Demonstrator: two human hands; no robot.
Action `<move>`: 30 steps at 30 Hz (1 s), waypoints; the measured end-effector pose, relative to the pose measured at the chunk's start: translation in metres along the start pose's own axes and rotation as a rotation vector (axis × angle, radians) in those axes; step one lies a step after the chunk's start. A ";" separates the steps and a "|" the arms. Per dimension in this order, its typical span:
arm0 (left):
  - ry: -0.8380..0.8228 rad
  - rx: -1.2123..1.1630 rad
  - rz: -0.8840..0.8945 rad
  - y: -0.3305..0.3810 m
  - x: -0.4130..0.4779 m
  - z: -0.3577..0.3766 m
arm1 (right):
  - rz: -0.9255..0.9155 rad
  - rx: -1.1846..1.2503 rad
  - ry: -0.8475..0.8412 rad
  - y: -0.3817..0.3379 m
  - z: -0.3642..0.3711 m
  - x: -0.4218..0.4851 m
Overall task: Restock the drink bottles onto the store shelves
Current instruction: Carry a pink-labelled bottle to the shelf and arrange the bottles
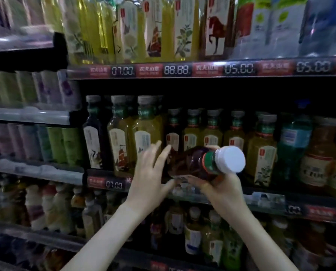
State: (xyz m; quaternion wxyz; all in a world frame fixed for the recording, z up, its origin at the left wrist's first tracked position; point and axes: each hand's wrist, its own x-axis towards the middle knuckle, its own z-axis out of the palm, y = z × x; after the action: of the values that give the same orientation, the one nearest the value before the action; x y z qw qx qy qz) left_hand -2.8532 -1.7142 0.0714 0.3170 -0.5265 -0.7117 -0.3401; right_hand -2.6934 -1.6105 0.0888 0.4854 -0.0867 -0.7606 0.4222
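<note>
Left hand (149,173) reaches with fingers spread; right hand (222,186) grips a bottle (190,163).

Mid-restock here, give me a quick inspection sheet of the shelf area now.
surface: middle shelf, lined with shelved bottles, all upright.
job's things: dark tea bottle held nearly flat, white cap toward the camera, in front of the shelved row.
clutter: nothing seen.
grips: right hand holds the bottle from below near its neck; left hand open, fingers straight by the bottle's base, blurred.
cables: nothing seen.
surroundings: upper shelf of tea bottles; cans at left, blurred; lower bottles beneath.
</note>
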 end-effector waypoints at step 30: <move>0.181 0.099 -0.178 -0.036 0.017 0.055 | 0.271 -0.404 -0.287 0.056 0.064 0.090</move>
State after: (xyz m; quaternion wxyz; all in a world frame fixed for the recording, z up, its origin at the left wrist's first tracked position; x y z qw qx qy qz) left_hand -2.8969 -1.6680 0.0486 0.3740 -0.4122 -0.7402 -0.3773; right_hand -2.8076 -1.5622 0.0968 0.2848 -0.2219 -0.8718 0.3311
